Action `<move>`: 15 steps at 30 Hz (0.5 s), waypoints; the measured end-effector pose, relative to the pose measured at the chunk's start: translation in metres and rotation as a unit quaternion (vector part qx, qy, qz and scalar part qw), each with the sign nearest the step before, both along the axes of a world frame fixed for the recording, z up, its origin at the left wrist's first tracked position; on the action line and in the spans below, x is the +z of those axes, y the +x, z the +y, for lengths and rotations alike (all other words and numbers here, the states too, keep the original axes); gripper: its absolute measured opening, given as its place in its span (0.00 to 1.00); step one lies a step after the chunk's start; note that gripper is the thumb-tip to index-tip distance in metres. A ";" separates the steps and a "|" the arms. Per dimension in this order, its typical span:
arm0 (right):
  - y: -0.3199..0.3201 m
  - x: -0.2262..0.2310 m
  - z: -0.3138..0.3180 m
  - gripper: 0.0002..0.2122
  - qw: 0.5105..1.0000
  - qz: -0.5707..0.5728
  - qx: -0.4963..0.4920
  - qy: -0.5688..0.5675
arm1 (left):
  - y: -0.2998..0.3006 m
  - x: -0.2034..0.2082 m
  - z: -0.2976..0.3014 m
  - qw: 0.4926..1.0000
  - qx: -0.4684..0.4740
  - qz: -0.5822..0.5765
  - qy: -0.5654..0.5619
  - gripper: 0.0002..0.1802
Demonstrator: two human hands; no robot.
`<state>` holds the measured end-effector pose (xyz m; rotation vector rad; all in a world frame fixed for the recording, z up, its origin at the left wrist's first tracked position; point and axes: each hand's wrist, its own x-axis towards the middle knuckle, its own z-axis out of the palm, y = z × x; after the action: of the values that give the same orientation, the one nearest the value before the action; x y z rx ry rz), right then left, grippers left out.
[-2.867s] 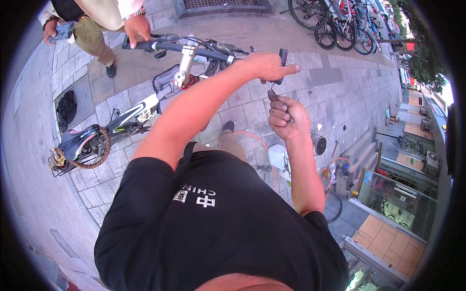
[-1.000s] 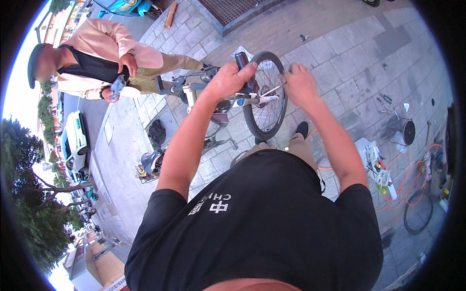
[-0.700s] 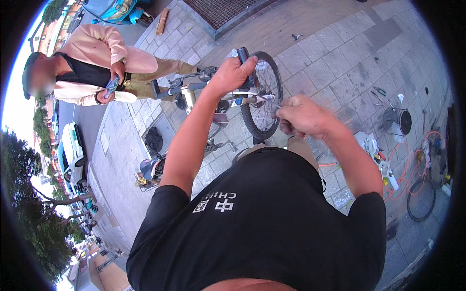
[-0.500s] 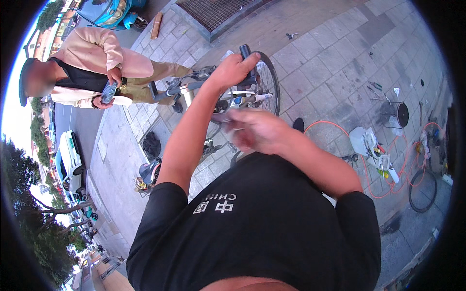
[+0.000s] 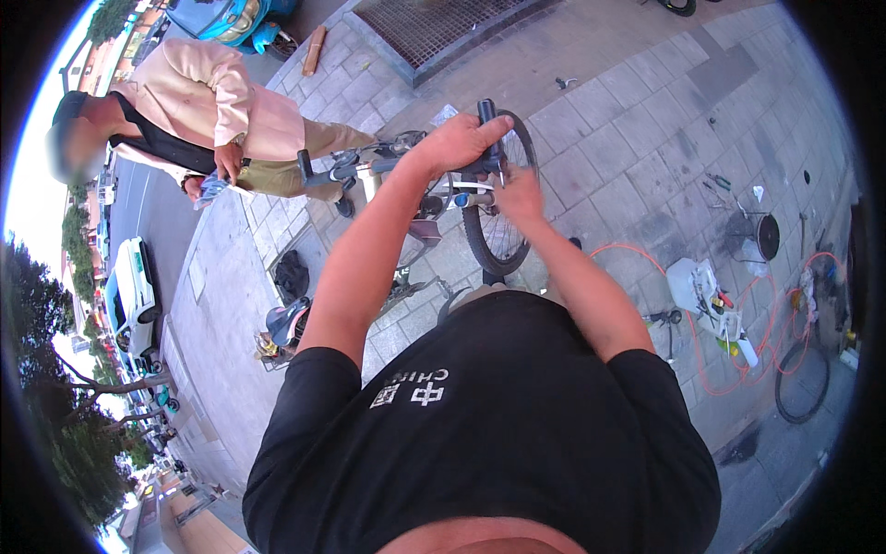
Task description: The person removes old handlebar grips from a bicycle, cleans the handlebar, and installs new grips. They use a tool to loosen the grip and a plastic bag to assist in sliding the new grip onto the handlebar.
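A bicycle stands in front of me, its front wheel [image 5: 474,242] showing just beyond my hands. My left hand [image 5: 459,145] is closed over the black handlebar grip [image 5: 486,111] on the bike's right-hand side of the view. Just below that grip, my right hand [image 5: 520,196] has its fingers drawn together near the bar's underside and the wheel. A thin, shiny piece shows at its fingertips, but whether it is a brake lever or a tool I cannot tell. The other handlebar end [image 5: 305,167] points toward a person at the left.
A person in a pale pink jacket [image 5: 198,88] stands close by, holding a clear crumpled item [image 5: 214,188]. On the paving at right lie a white tool container [image 5: 694,286], an orange hose [image 5: 637,247], a loose tyre [image 5: 802,383] and pliers [image 5: 719,182]. A metal grate [image 5: 434,32] lies ahead.
My right hand has moved away from my body, forward and to the right, up to the handlebar grip. My left hand stays on the grip. The person at left has lowered their head and hands slightly.
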<state>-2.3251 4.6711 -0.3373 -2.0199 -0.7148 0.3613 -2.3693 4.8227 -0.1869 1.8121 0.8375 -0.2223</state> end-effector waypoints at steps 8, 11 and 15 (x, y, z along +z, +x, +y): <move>0.079 0.130 -0.080 0.12 0.897 -0.209 0.335 -0.198 | 0.014 0.005 -0.001 0.998 -0.027 0.065 -0.008 0.41; 0.046 0.181 -0.082 0.13 0.876 -0.213 0.380 -0.207 | 0.017 0.025 -0.013 0.994 -0.043 0.096 -0.020 0.42; 0.044 0.196 -0.088 0.16 0.866 -0.192 0.397 -0.238 | 0.000 0.014 -0.006 0.996 -0.030 -0.003 0.089 0.42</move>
<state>-2.2814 4.5835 -0.1417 -2.1832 -1.8773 0.6636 -2.3694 4.8165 -0.1732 2.0060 0.8206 -0.1852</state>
